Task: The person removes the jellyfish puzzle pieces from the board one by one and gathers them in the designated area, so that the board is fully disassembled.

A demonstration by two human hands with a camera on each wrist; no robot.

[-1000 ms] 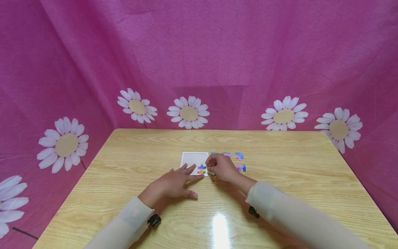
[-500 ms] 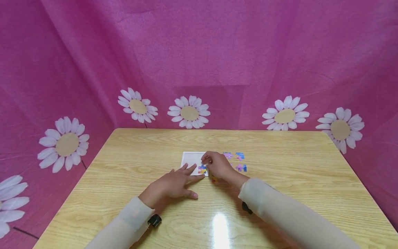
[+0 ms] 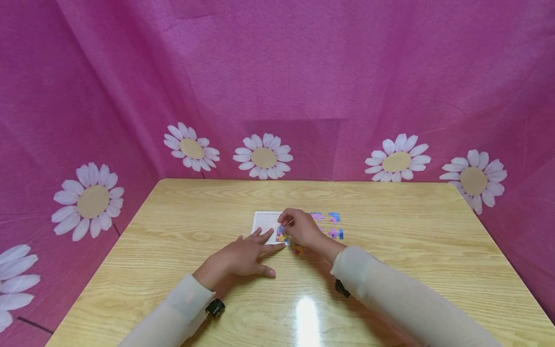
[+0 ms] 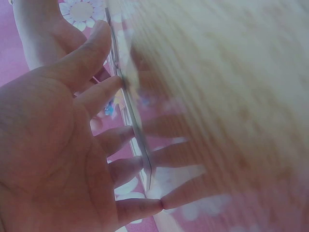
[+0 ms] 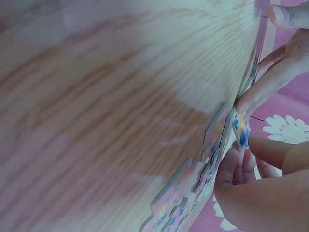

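A shallow white puzzle tray [image 3: 265, 221] lies on the wooden table. My left hand [image 3: 246, 255] rests palm down with spread, straight fingers over the tray's near edge; in the left wrist view its fingertips [image 4: 126, 131] touch that edge. A yellow and blue puzzle piece [image 3: 283, 238] lies in the tray's near right corner. My right hand [image 3: 303, 229] bends over the tray's right side. In the right wrist view its thumb and fingers pinch a tilted, colourful puzzle piece [image 5: 241, 131]. That piece is mostly hidden in the head view.
Several loose puzzle pieces lie right of the tray, among them a blue and pink puzzle piece [image 3: 334, 218] and a purple puzzle piece [image 3: 336, 234]. An orange puzzle piece [image 3: 299, 249] sits under the right wrist. A pink flowered curtain [image 3: 312, 96] surrounds the table [image 3: 390, 217].
My right hand has moved left and slightly away, from the loose pieces to over the tray's right side. My left hand has stayed in place.
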